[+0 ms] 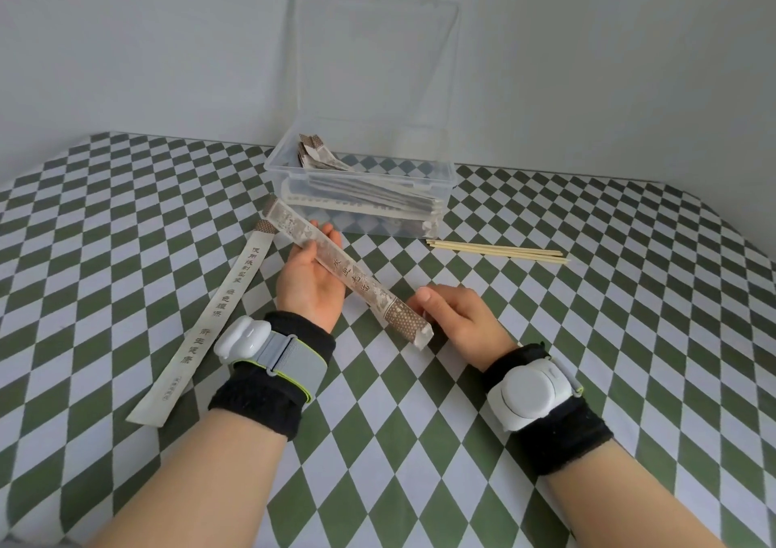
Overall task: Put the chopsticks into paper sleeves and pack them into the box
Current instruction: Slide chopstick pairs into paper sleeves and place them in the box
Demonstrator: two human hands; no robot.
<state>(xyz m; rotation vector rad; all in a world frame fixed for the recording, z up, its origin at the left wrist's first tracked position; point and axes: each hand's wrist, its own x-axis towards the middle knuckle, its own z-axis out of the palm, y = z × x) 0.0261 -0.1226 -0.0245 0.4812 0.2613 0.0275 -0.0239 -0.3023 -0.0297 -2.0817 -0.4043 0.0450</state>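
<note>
A printed paper sleeve [357, 285] lies slanted in the air between my two hands. My left hand [308, 278], palm up, holds its middle with thumb and fingers curled round it. My right hand [455, 318] pinches the brown-patterned near end. A second sleeve [214, 320] lies flat on the table to the left, text side up. Bare wooden chopsticks [497, 250] lie on the cloth right of the box. The clear plastic box [436, 178] stands open at the back, with several sleeved chopsticks inside.
The box's transparent lid [373, 56] stands upright against the white wall. A green-and-white checked cloth [588, 337] covers the whole table. Both wrists carry black bands with white sensor units.
</note>
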